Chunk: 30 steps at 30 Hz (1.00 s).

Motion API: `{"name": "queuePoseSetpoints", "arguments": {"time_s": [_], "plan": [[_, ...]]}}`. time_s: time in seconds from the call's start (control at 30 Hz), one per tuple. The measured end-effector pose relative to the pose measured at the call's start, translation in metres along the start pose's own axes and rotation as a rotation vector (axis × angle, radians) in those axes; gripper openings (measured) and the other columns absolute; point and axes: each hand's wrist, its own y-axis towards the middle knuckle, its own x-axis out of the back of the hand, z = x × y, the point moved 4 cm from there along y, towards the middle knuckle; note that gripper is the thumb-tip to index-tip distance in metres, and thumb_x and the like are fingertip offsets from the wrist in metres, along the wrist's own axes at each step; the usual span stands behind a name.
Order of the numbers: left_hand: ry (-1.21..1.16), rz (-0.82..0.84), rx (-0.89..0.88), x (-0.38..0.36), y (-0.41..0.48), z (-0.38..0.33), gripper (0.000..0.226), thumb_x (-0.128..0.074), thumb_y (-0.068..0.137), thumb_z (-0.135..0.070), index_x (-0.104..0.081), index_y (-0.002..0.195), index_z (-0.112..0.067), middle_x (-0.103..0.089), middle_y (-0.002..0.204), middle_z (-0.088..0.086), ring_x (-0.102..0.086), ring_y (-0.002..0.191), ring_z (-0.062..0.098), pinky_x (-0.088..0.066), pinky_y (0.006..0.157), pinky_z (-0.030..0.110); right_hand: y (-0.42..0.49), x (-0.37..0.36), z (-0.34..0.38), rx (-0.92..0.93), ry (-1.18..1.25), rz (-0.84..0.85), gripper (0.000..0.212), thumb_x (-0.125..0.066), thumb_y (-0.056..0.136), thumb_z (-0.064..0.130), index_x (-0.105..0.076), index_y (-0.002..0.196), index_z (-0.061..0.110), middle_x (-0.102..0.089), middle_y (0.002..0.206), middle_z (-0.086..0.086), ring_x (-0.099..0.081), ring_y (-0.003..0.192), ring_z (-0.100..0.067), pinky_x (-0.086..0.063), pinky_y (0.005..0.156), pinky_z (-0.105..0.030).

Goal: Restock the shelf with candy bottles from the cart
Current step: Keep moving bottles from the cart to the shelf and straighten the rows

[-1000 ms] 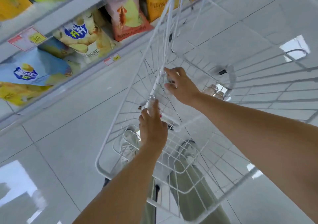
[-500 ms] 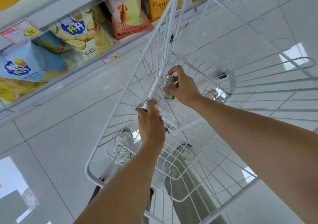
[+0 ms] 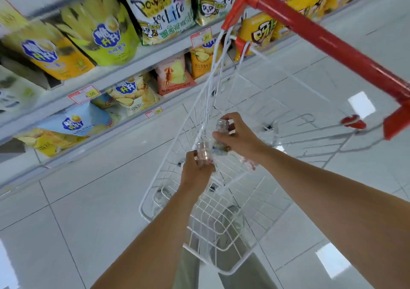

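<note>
Two small clear candy bottles sit at the centre of the frame, each in a hand above the wire basket of the cart. The upper bottle point(image 3: 221, 136) has a ribbed silver-looking neck at its top and a label with colours low on its body; the right hand point(image 3: 238, 139) is wrapped around it from the right, thumb on the near side and fingers curled over the top edge, clamped on it. Just below and to the left, nearly touching the first, the lower bottle point(image 3: 203, 153) shows a clear threaded neck and pinkish contents, though blur hides the detail; the left hand point(image 3: 196, 173) is closed around its lower half from beneath, fingers folded over the body. Both forearms run in from the bottom of the frame, the right one from the lower right corner. Under the hands lies the white wire cart point(image 3: 233, 200), its basket grid filling the middle and lower middle of the frame, with a red handle bar point(image 3: 321, 36) crossing the upper right. Something pale and clear shows through the wires just right of the right wrist, too blurred to name. Along the upper left runs the shelf point(image 3: 124, 75), tiered, holding snack bags point(image 3: 104, 33) in yellow, blue and orange, with price tags point(image 3: 85, 94) on its front edges. The pale tiled floor point(image 3: 66, 200) fills the rest, with bright reflections at the right.
</note>
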Motion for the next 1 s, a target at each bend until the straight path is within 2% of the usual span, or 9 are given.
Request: {"name": "queuePoseSetpoints", "arguments": {"time_s": [0.1, 0.2, 0.33, 0.43, 0.53, 0.73, 0.87, 0.93, 1.0], "plan": [[-0.033, 0.032, -0.082, 0.013, -0.037, -0.038, 0.037, -0.070, 0.076, -0.012, -0.048, 0.101, -0.029, -0.067, 0.100, 0.010, -0.065, 0.089, 0.024, -0.051, 0.087, 0.045, -0.026, 0.006, 0.048, 0.078, 0.002, -0.013, 0.041, -0.069, 0.088, 0.024, -0.044, 0.121, 0.024, -0.057, 0.099, -0.002, -0.062, 0.082, -0.014, -0.053, 0.070, -0.029], [-0.060, 0.019, -0.151, 0.035, -0.070, -0.073, 0.042, -0.070, 0.070, -0.021, -0.049, 0.104, -0.033, -0.070, 0.091, 0.003, -0.068, 0.085, 0.022, -0.052, 0.079, 0.038, -0.054, 0.008, 0.099, 0.154, 0.008, -0.014, 0.037, -0.068, 0.089, 0.024, -0.047, 0.120, 0.024, -0.058, 0.098, -0.001, -0.061, 0.071, -0.004, -0.048, 0.064, -0.019], [-0.122, -0.025, -0.279, 0.077, -0.117, -0.123, 0.036, -0.065, 0.087, -0.011, -0.051, 0.119, -0.021, -0.070, 0.086, 0.002, -0.068, 0.072, 0.011, -0.055, 0.073, 0.031, -0.090, 0.001, 0.179, 0.297, 0.021, 0.039, 0.036, -0.069, 0.088, 0.027, -0.050, 0.118, 0.027, -0.059, 0.098, -0.004, -0.062, 0.078, -0.010, -0.047, 0.071, -0.023], [-0.109, -0.087, -0.405, 0.117, -0.157, -0.164, 0.032, -0.061, 0.090, -0.013, -0.051, 0.120, -0.018, -0.068, 0.085, 0.001, -0.065, 0.065, 0.004, -0.054, 0.065, 0.022, -0.116, -0.010, 0.248, 0.412, 0.006, 0.047, 0.036, -0.070, 0.087, 0.029, -0.051, 0.118, 0.029, -0.058, 0.090, 0.009, -0.063, 0.079, -0.010, -0.047, 0.070, -0.021], [-0.161, -0.149, -0.517, 0.163, -0.194, -0.204, 0.028, -0.063, 0.089, -0.011, -0.053, 0.115, -0.016, -0.066, 0.078, -0.007, -0.064, 0.063, 0.002, -0.053, 0.063, 0.023, -0.136, -0.025, 0.316, 0.530, -0.027, 0.052, 0.036, -0.072, 0.085, 0.033, -0.052, 0.114, 0.034, -0.059, 0.090, 0.004, -0.064, 0.081, -0.020, -0.050, 0.071, -0.030], [-0.201, -0.407, -0.710, 0.265, -0.271, -0.270, 0.042, -0.066, 0.077, -0.035, -0.054, 0.115, -0.022, -0.062, 0.075, -0.016, -0.061, 0.066, -0.001, -0.049, 0.064, 0.019, -0.167, -0.068, 0.439, 0.764, -0.025, 0.040, 0.037, -0.071, 0.087, 0.026, -0.052, 0.118, 0.029, -0.059, 0.094, -0.001, -0.066, 0.082, -0.024, -0.057, 0.079, -0.045], [-0.125, -0.607, -0.772, 0.332, -0.307, -0.291, 0.050, -0.069, 0.075, -0.040, -0.054, 0.120, -0.025, -0.064, 0.091, -0.009, -0.061, 0.083, 0.008, -0.049, 0.072, 0.024, -0.183, -0.101, 0.499, 0.881, -0.050, 0.047, 0.040, -0.067, 0.090, 0.023, -0.048, 0.126, 0.022, -0.056, 0.096, 0.003, -0.063, 0.079, -0.012, -0.055, 0.069, -0.032], [-0.097, -0.684, -0.780, 0.360, -0.318, -0.300, 0.047, -0.073, 0.082, -0.035, -0.054, 0.123, -0.024, -0.065, 0.098, -0.004, -0.061, 0.089, 0.014, -0.049, 0.076, 0.028, -0.188, -0.113, 0.524, 0.916, -0.067, 0.037, 0.040, -0.066, 0.092, 0.021, -0.047, 0.127, 0.024, -0.059, 0.099, 0.003, -0.063, 0.085, -0.012, -0.054, 0.072, -0.029], [-0.087, -0.747, -0.782, 0.385, -0.323, -0.308, 0.045, -0.074, 0.083, -0.033, -0.056, 0.122, -0.021, -0.065, 0.093, -0.007, -0.062, 0.087, 0.013, -0.051, 0.073, 0.030, -0.189, -0.122, 0.543, 0.926, -0.085, 0.010, 0.039, -0.065, 0.092, 0.018, -0.047, 0.126, 0.027, -0.059, 0.104, 0.004, -0.064, 0.090, -0.015, -0.055, 0.077, -0.030]]}}
